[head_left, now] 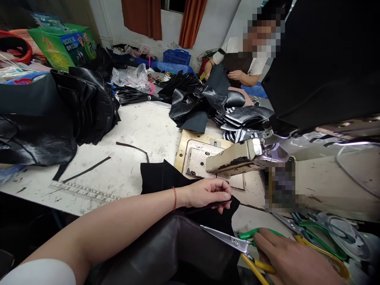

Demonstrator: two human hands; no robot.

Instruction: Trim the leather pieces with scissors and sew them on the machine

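My left hand (208,193) reaches across from the left, thumb and fingers closed on the edge of a black leather-like piece (215,219). Dark brown, smooth material (154,247) spreads below my forearm; where it joins the black piece is unclear. A pair of scissors (228,237) with green and yellow handles is in my right hand (292,253) at lower right. Its blades point left, close against the material under my left hand. Beyond my left wrist, black cloth (162,176) lies on the table in front of the sewing machine (234,158).
More scissors (322,233) lie at right. Stacked black pieces (80,107) fill the left side. White-edged pieces (246,118) lie behind the machine. Loose black strips (89,169) and a printed ruler scale (86,192) are on the white table (142,122). Across it, a person (240,65) handles dark material.
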